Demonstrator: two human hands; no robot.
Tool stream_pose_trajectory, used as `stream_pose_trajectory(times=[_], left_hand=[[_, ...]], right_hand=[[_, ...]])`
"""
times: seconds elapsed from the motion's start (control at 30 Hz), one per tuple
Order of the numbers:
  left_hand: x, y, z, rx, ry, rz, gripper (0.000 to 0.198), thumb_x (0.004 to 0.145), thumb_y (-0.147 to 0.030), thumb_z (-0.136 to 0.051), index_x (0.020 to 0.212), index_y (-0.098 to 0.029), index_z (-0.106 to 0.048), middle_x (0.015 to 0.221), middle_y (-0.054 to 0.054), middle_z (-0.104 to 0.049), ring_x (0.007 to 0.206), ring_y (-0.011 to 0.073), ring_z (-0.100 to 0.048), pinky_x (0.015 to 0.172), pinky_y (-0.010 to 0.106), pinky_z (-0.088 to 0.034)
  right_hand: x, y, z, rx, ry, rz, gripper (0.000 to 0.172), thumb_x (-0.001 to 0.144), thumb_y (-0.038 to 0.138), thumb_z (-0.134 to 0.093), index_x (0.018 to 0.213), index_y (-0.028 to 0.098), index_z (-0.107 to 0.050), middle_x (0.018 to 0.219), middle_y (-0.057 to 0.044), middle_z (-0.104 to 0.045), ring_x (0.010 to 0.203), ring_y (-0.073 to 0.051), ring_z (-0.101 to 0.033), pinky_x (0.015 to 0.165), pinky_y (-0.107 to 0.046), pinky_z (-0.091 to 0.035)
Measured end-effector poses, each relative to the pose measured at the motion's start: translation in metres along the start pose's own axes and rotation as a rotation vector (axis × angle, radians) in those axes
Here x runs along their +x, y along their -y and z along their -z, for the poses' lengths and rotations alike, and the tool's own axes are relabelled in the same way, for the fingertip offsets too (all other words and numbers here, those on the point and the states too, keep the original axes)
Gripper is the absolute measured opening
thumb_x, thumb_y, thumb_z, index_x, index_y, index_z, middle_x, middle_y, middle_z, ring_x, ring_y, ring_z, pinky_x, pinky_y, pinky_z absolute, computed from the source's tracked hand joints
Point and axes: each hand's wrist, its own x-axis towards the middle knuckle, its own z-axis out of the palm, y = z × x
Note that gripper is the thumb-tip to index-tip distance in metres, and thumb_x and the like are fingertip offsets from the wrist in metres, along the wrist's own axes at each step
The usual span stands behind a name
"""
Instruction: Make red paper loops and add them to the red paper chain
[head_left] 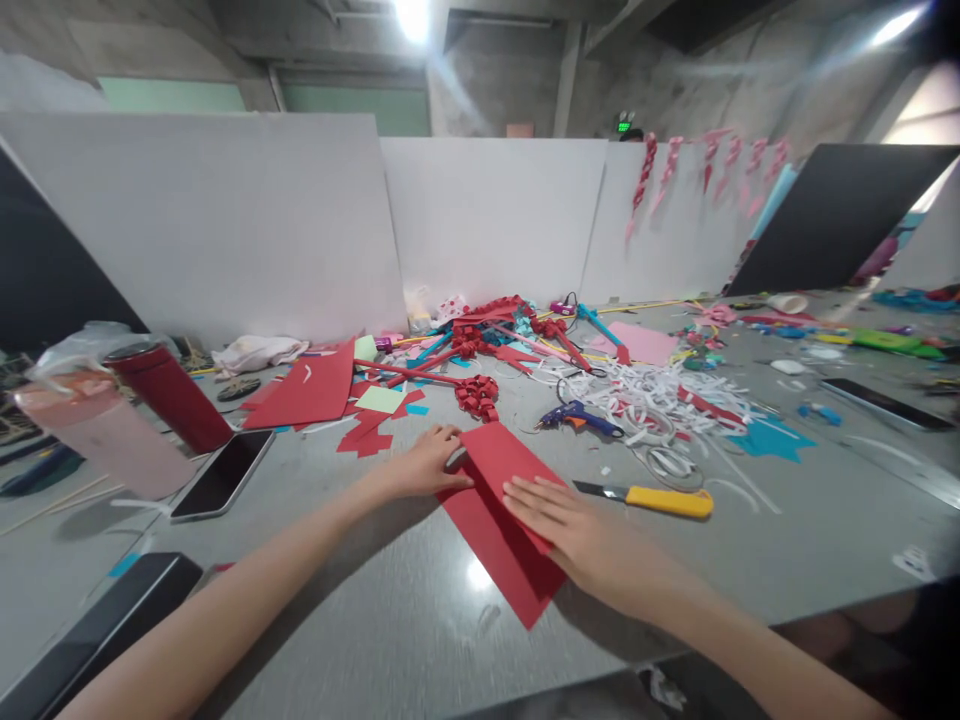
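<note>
A sheet of red paper (pixel 517 465) lies on the table in front of me, folded over on itself, its upper flap slightly raised from the lower layer. At the fold's far left end, my left hand (pixel 433 462) grips the paper's edge between thumb and fingers. My right hand (pixel 559 515) rests flat on the upper flap, fingers stretched out and nearly side by side. Just right of the paper lies a utility knife (pixel 667 501) with a yellow handle and its blade out. Beyond the paper sits a red paper-chain piece (pixel 478 397) on a stick.
A blue glue gun (pixel 577 418) lies beside a heap of white paper strips (pixel 652 395). Red sheets (pixel 311 385), a phone (pixel 223 475), a red bottle (pixel 172 395) and a pink bottle (pixel 105 430) are on the left. White panels (pixel 495 220) stand behind. Another phone (pixel 886 403) lies right.
</note>
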Motion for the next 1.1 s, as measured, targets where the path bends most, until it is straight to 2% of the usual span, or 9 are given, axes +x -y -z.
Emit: stream_pose_trajectory(times=[0.13,0.23,0.37,0.43,0.5,0.57,0.67,0.83,1.1], left_hand=[[0.0,0.004,-0.013,0.064,-0.213,0.069,0.037,0.085,-0.028,-0.07,0.12,-0.02,-0.058,0.123,0.011,-0.058,0.117,0.0299,-0.05,0.103,0.046,-0.042],[0.002,0.009,-0.025,0.076,-0.353,0.114,0.027,0.091,-0.017,-0.057,0.118,-0.019,-0.057,0.12,0.012,-0.059,0.116,0.0287,-0.052,0.103,0.046,-0.042],[0.003,0.026,-0.028,-0.059,-0.424,0.131,0.027,0.097,-0.011,-0.038,0.116,-0.018,-0.057,0.112,0.011,-0.062,0.107,0.0242,-0.057,0.097,0.042,-0.046],[0.002,0.035,-0.019,-0.109,-0.344,0.095,0.024,0.094,-0.01,-0.042,0.108,-0.018,-0.059,0.104,0.009,-0.063,0.102,0.0233,-0.057,0.093,0.039,-0.047],[-0.001,0.042,-0.006,-0.169,-0.164,0.018,0.018,0.093,-0.017,-0.05,0.106,-0.019,-0.062,0.106,0.008,-0.061,0.101,0.0223,-0.057,0.092,0.036,-0.047],[-0.004,0.046,0.009,-0.239,0.055,-0.033,0.027,0.093,-0.03,-0.057,0.118,-0.021,-0.062,0.113,0.008,-0.06,0.099,0.0212,-0.057,0.09,0.034,-0.048],[-0.008,0.05,0.023,-0.339,0.193,0.011,0.047,0.088,-0.04,-0.066,0.131,-0.023,-0.057,0.121,0.008,-0.059,0.103,0.0219,-0.057,0.091,0.033,-0.047],[-0.011,0.052,0.025,-0.457,0.208,0.021,0.054,0.088,-0.042,-0.068,0.137,-0.024,-0.055,0.126,0.01,-0.057,0.107,0.0227,-0.055,0.094,0.036,-0.046],[-0.01,0.051,0.028,-0.485,0.169,0.006,0.043,0.091,-0.042,-0.065,0.13,-0.023,-0.062,0.118,0.009,-0.063,0.099,0.0204,-0.057,0.089,0.034,-0.046]], right_hand=[[-0.001,0.015,-0.019,-0.151,0.012,0.069,0.069,0.094,0.003,-0.042,0.16,0.015,-0.029,0.162,-0.01,-0.036,0.152,-0.022,-0.029,0.126,-0.045,-0.03],[0.002,0.024,-0.032,-0.216,-0.015,0.05,0.067,0.092,0.003,-0.043,0.158,0.011,-0.035,0.161,-0.013,-0.038,0.15,-0.025,-0.034,0.124,-0.045,-0.034],[0.01,0.031,-0.042,-0.25,-0.055,-0.001,0.06,0.093,0.006,-0.045,0.153,0.007,-0.043,0.16,-0.016,-0.04,0.147,-0.026,-0.04,0.122,-0.045,-0.038],[0.014,0.035,-0.044,-0.25,-0.065,-0.021,0.059,0.093,0.007,-0.045,0.152,0.008,-0.045,0.159,-0.014,-0.041,0.146,-0.025,-0.041,0.121,-0.044,-0.039],[0.017,0.039,-0.044,-0.253,-0.08,-0.046,0.056,0.095,0.009,-0.045,0.151,0.008,-0.046,0.158,-0.014,-0.042,0.145,-0.026,-0.043,0.12,-0.045,-0.04],[0.019,0.044,-0.045,-0.247,-0.092,-0.054,0.053,0.097,0.013,-0.046,0.15,0.007,-0.048,0.157,-0.015,-0.044,0.144,-0.026,-0.045,0.119,-0.045,-0.041],[0.021,0.051,-0.047,-0.221,-0.079,-0.054,0.051,0.101,0.021,-0.047,0.15,0.008,-0.048,0.156,-0.015,-0.046,0.143,-0.026,-0.045,0.12,-0.044,-0.04],[0.024,0.056,-0.047,-0.167,-0.044,-0.055,0.052,0.102,0.024,-0.048,0.151,0.009,-0.047,0.155,-0.015,-0.047,0.144,-0.026,-0.045,0.12,-0.044,-0.039],[0.022,0.054,-0.054,-0.084,-0.028,-0.09,0.054,0.103,0.026,-0.044,0.154,0.01,-0.042,0.159,-0.013,-0.042,0.147,-0.026,-0.039,0.123,-0.043,-0.034]])
